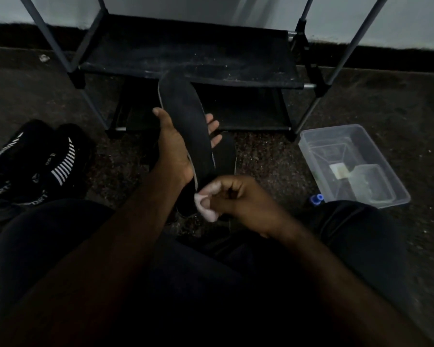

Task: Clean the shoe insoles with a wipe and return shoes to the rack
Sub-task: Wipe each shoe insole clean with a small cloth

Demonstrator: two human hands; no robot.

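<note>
Two dark insoles show on my feed. My left grip [173,151] is clasped around one insole [183,113]: the thumb lies along its left edge, the fingertips [212,121] peek out past its right edge, and the palm cups it from beneath. It is held up off the floor, tilted, with its toe end pointing toward the rack [186,53] and its heel end down near my lap. The second insole [226,151] lies flat on the floor [273,159] just behind and to the right of the held one, partly hidden by it.

My right grip [238,199] is clenched on a pale, crumpled wipe [206,209], pinched between thumb and curled fingers. The wipe sits right at the heel end of the held insole; I cannot tell from here whether it actually touches.

A pair of black shoes [23,166] with white stripes stands side by side on the floor at the far left, well apart from the rack. The rack's dusty black fabric shelf faces me, with a lower shelf below it.

A clear plastic tub [386,176] rests on the floor to the right, beside the rack's leg, and a small blue cap [317,197] sits just at its near corner.
</note>
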